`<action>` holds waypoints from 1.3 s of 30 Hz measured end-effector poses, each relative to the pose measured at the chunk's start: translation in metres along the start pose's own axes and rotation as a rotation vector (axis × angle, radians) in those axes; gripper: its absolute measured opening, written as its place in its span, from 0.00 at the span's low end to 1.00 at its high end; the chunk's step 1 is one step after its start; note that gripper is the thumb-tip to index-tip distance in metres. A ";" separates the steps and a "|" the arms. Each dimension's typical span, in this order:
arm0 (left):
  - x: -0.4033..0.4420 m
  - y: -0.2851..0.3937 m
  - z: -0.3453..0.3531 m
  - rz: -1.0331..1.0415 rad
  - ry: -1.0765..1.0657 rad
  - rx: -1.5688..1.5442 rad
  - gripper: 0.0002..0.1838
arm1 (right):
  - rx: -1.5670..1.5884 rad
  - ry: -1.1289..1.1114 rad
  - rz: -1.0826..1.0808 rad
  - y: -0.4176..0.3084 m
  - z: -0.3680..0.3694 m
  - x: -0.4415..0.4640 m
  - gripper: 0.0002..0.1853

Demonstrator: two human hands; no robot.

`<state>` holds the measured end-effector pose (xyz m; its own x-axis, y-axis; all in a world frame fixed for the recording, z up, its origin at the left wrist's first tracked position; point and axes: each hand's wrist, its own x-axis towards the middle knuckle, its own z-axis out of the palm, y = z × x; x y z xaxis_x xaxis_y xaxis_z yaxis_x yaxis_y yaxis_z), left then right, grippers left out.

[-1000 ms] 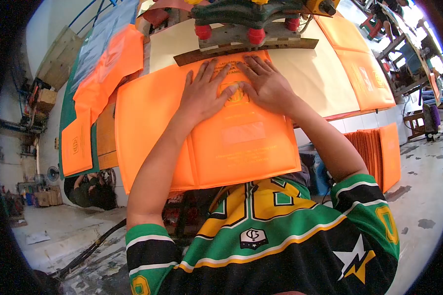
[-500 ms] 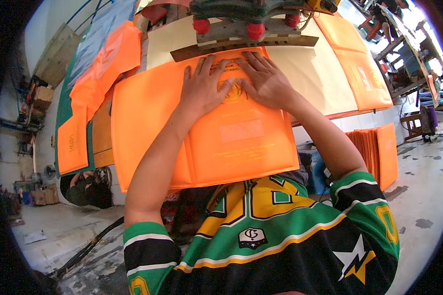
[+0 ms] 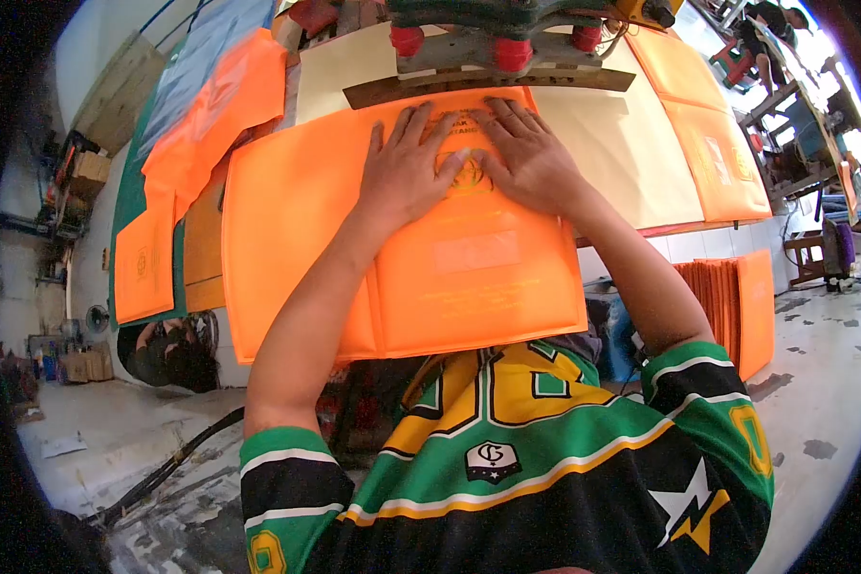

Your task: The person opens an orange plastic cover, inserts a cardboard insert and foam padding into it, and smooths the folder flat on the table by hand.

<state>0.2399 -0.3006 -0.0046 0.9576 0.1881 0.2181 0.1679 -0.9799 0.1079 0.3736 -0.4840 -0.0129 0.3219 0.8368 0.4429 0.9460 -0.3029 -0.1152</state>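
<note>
An orange folder cover (image 3: 301, 230) lies opened out in front of me, its near edge by my shirt. Printed lettering, a round emblem and a small clear window (image 3: 475, 253) mark its right panel. My left hand (image 3: 407, 165) rests flat on the upper middle of the cover, fingers spread. Beside it my right hand (image 3: 528, 158) also lies flat, and the two thumbs almost meet at the emblem. Just beyond my fingertips, a long metal bar (image 3: 488, 88) of a press machine (image 3: 507, 53) with red knobs hangs over the cover's far edge.
Cream sheeting (image 3: 612, 143) covers the worktable, with another orange cover (image 3: 708, 158) at right. Below stands a stack of orange covers (image 3: 737, 311). Orange sheets (image 3: 210, 124) and a cover (image 3: 145, 268) lie at left. A person (image 3: 775, 24) is far off at upper right.
Both hands stay flat in the same spots on the folder cover. The whole view has shifted slightly, with the scene sitting a little further right; nothing was taken hold of or let go.
</note>
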 end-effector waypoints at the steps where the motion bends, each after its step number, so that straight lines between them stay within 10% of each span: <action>1: -0.001 0.000 0.000 0.026 0.033 -0.013 0.35 | 0.007 -0.009 0.009 -0.001 -0.002 0.001 0.32; 39: 0.001 0.005 -0.004 -0.003 -0.037 0.025 0.35 | 0.113 0.032 0.052 0.003 -0.001 -0.003 0.35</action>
<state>0.2405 -0.3047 -0.0005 0.9650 0.1890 0.1818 0.1764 -0.9808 0.0836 0.3753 -0.4877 -0.0135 0.3713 0.8055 0.4618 0.9267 -0.2909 -0.2378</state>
